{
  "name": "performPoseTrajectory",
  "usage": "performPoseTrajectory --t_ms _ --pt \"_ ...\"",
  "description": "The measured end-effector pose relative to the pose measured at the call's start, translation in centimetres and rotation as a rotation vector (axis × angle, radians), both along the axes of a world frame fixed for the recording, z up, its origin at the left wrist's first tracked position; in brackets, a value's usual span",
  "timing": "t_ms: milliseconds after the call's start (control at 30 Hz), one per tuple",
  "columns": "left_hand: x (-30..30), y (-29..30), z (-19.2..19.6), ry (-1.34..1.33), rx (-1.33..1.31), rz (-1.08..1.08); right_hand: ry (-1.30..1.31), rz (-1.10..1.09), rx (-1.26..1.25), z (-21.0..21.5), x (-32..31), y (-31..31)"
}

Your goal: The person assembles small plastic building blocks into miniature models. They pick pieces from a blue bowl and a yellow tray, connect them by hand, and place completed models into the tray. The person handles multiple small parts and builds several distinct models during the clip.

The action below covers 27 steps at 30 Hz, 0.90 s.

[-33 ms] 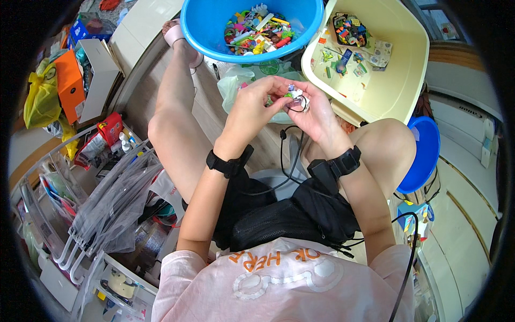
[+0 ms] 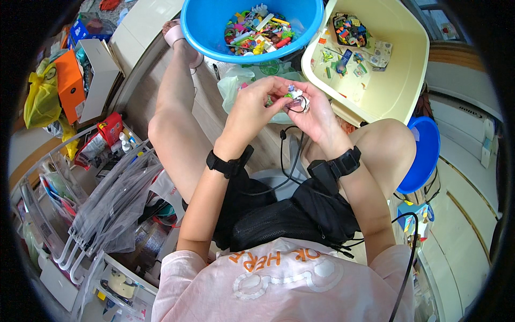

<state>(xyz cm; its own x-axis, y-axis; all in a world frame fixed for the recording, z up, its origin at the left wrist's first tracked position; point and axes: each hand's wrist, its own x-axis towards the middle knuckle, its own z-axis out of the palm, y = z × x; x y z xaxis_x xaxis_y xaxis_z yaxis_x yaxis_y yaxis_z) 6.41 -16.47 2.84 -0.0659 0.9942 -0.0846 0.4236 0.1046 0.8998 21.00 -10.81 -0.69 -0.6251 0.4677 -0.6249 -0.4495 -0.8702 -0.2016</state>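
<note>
Both hands meet above the floor in front of my knees. My right hand [image 2: 321, 117], palm up and fingers curled, cradles a bunch of small toy pieces [image 2: 296, 95] in white, purple and green, with a thin black loop of cord among them. Closed over the same bunch, my left hand [image 2: 252, 107] has its thumb and fingers on the pieces; its fingertips are partly hidden. Beyond my hands stands a blue tub [image 2: 206, 40] with many small colourful toys [image 2: 263, 33] in it. Right of that, a cream bin [image 2: 397, 80] holds several scattered small pieces and a dark container of bricks [image 2: 350, 30].
A pale plastic bag [image 2: 230, 88] lies under my hands on the floor. At the right is a blue basin [image 2: 425, 161]. Clear umbrellas [image 2: 115, 198] and crates crowd the left, with an orange box [image 2: 70, 79] and yellow bag [image 2: 42, 99] behind. Black cables [image 2: 294, 166] hang near my wrists.
</note>
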Motion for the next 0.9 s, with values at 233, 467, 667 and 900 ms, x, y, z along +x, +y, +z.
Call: performPoseTrajectory --t_ms 233,467,667,900 --pt "0.1 0.0 -0.2 0.08 0.001 -0.022 0.042 0.004 0.0 0.0 0.4 0.1" --pt "0.4 0.1 -0.5 0.133 0.083 0.006 -0.058 0.025 -0.001 0.3 0.0 0.0" --pt "0.4 0.1 0.3 0.251 0.216 0.031 -0.108 0.048 0.041 1.2 -0.1 0.0" --pt "-0.5 -0.5 -0.8 -0.391 0.008 0.224 -0.092 0.032 0.026 1.1 -0.1 0.1"
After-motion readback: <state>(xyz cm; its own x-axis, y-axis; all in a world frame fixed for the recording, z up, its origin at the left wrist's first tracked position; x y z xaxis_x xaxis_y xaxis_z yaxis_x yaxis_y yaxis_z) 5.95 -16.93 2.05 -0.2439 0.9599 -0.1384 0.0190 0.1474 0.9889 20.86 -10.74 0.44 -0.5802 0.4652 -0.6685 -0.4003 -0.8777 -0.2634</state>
